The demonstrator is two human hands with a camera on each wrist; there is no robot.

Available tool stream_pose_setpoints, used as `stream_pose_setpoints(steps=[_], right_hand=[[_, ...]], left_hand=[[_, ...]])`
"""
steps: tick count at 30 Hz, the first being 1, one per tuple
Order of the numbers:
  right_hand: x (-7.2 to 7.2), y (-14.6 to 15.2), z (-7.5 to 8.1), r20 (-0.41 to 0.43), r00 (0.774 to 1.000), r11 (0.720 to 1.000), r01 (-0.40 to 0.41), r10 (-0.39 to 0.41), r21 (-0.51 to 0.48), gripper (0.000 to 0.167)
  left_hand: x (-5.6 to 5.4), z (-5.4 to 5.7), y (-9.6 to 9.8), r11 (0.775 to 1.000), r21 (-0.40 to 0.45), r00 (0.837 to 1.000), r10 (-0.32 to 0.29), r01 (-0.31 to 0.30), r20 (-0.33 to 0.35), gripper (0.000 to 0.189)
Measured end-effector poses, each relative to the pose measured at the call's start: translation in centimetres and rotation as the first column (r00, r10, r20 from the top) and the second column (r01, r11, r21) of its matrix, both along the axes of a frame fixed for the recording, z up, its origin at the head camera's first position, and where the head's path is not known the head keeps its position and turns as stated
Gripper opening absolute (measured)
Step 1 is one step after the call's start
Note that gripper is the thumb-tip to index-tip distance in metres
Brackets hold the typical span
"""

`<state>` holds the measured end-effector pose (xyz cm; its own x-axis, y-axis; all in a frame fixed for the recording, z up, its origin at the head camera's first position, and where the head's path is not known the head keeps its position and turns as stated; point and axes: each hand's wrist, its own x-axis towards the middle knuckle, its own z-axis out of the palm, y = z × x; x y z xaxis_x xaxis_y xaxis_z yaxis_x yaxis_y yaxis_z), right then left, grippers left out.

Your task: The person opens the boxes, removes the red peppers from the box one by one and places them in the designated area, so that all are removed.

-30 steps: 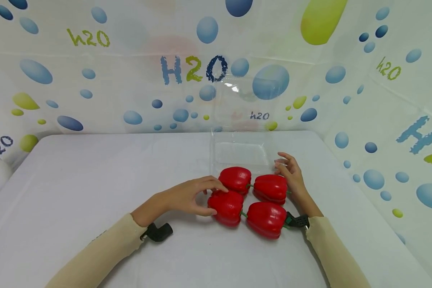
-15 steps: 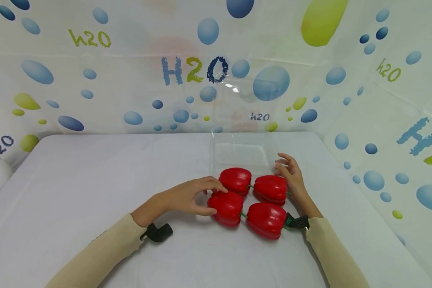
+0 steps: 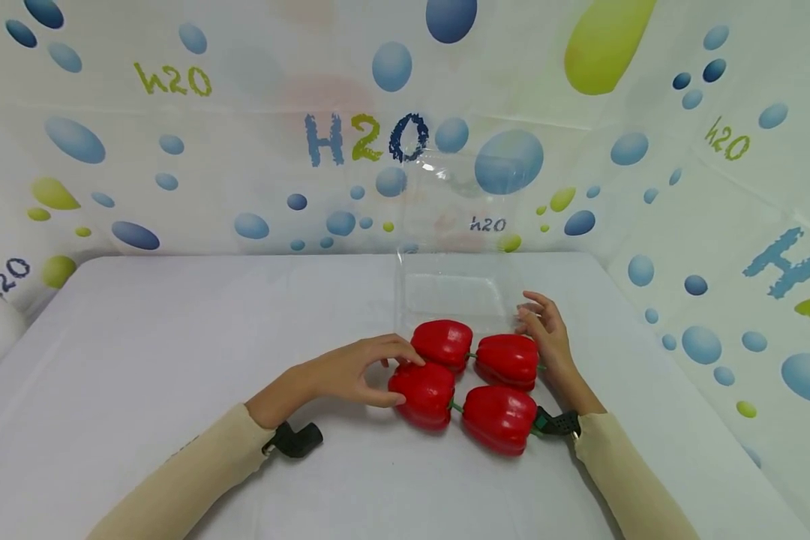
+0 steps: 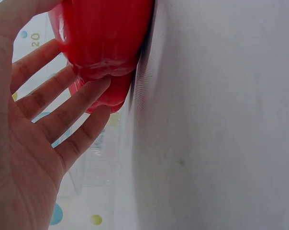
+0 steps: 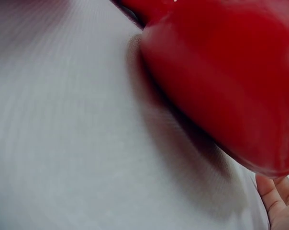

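Red bell peppers with green stems lie in two rows. My left hand (image 3: pixel 347 371) is at the near left bell pepper (image 3: pixel 424 397), thumb and fingertips against its left side. In the left wrist view, the fingers (image 4: pixel 68 115) are spread and fairly straight beside the pepper's end. Behind it sits the far left bell pepper (image 3: pixel 442 345). My right hand (image 3: pixel 545 334) is just right of the far right bell pepper (image 3: pixel 506 361), its fingers loosely bent near a clear plastic container (image 3: pixel 448 292). The near right bell pepper (image 3: pixel 499 420) lies by the right wrist.
The container's clear lid (image 3: pixel 459 187) stands raised at the back, against a patterned backdrop (image 3: pixel 270 180). A white cloth covers the table (image 3: pixel 209 322). Black wrist cameras (image 3: pixel 297 440) are strapped to both wrists.
The head view has tilted a little, so the whole scene sits slightly lower. Both hands and all the peppers keep their places.
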<state>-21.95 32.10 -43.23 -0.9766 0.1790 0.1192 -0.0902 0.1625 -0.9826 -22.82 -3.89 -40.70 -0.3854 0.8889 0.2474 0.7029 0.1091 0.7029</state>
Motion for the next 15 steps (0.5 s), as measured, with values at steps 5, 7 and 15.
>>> stream_pose_setpoints(steps=[5,7,15], right_hand=[[-0.4,-0.2,0.2,0.032,0.999,1.000,0.026,-0.026,-0.016,0.049],[-0.5,-0.1,0.4,0.038,0.999,0.999,0.039,-0.038,-0.023,0.050],[0.0,1.6,1.1,0.010,0.997,0.997,0.071,-0.071,0.015,0.055]], left_hand=[[-0.1,-0.3,-0.2,1.000,0.014,1.000,0.018,-0.018,-0.002,0.049],[-0.2,-0.2,-0.1,0.999,0.016,1.000,0.031,-0.030,-0.007,0.047],[-0.5,0.4,0.0,0.995,0.026,0.995,0.098,-0.098,0.018,0.044]])
